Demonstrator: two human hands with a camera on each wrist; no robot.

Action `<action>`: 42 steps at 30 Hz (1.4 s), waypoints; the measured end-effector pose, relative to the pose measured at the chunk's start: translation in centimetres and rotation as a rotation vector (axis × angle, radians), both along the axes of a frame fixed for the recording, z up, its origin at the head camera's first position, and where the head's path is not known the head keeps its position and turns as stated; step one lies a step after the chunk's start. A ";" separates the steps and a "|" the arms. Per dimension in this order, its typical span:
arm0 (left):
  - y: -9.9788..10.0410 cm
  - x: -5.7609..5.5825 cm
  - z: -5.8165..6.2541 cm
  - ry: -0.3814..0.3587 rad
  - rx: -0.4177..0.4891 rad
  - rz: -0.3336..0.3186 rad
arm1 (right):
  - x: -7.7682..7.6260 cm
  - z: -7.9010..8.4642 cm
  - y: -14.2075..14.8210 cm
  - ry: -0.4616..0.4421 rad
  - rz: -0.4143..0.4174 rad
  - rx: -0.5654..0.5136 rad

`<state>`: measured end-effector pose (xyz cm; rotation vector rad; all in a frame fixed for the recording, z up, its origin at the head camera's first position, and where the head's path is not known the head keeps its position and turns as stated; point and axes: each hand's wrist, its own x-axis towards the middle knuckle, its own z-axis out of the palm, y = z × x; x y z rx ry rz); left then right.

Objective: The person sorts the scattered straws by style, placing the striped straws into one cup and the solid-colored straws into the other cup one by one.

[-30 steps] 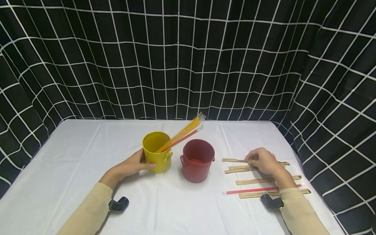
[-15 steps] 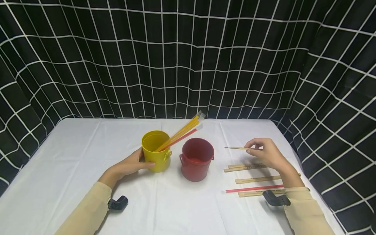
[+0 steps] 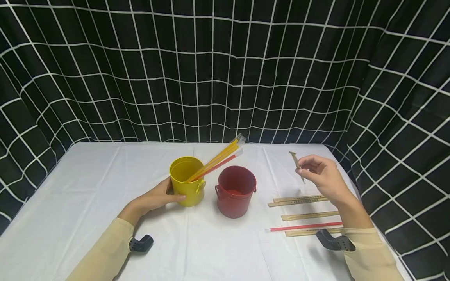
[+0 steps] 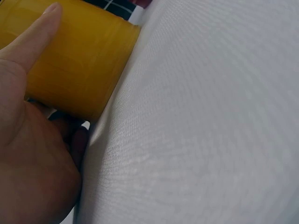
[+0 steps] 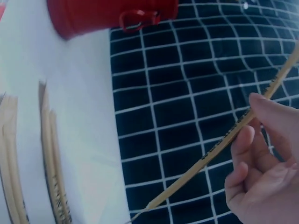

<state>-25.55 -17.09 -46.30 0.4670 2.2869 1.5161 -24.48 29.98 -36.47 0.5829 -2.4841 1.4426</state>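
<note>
My left hand (image 3: 154, 199) grips the side of a yellow bucket (image 3: 193, 194), thumb on the near wall and its other fingers mostly hidden behind. Two yellow straws (image 3: 225, 153) and a red straw (image 3: 221, 163) in clear wrappers lean out of it to the right. Beside it stands a red bucket (image 3: 234, 205), nothing seen inside. Above the table at the right, my right hand (image 3: 325, 177) pinches a paper-wrapped straw (image 5: 201, 163) between thumb and fingertips. The head view shows that straw steeply tilted; in the right wrist view it runs diagonally with printing along it.
Below the right hand lie several paper-wrapped straws (image 3: 299, 201) and a pink-red straw (image 3: 302, 226) in a clear wrapper, roughly parallel. A white cloth (image 3: 225, 249) covers the table. A black curtain (image 3: 211, 70) with a white grid hangs behind and at the sides.
My right hand has lifted the paper-wrapped straw off the table and turned it from lying flat to steeply tilted. My left hand and both buckets have stayed in place.
</note>
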 end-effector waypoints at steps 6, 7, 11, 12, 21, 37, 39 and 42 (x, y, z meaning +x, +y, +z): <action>0.0 0.0 -0.1 -0.008 -0.001 0.000 | 0.7 1.0 -0.6 -0.026 0.097 -0.217; 0.0 0.0 -0.1 -0.009 -0.002 0.002 | 0.8 1.1 -0.7 -0.031 0.103 -0.231; 0.0 -0.1 0.0 -0.019 -0.009 0.009 | 1.3 1.5 -1.0 -0.056 0.146 -0.281; 0.1 -0.1 0.0 -0.019 -0.009 0.008 | 1.4 1.6 -1.1 -0.060 0.156 -0.290; 0.0 -0.1 0.3 -0.005 -0.011 0.002 | 2.8 2.7 -2.3 -0.116 0.303 -0.446; 0.0 -0.1 0.4 -0.016 -0.015 0.005 | 5.4 4.7 -6.0 -0.154 0.618 -0.649; 0.0 -0.1 0.3 -0.018 -0.020 0.004 | 5.9 5.1 -6.8 -0.151 0.617 -0.656; 0.0 -0.1 0.3 -0.014 -0.016 -0.002 | 6.6 5.6 -8.6 -0.153 0.590 -0.669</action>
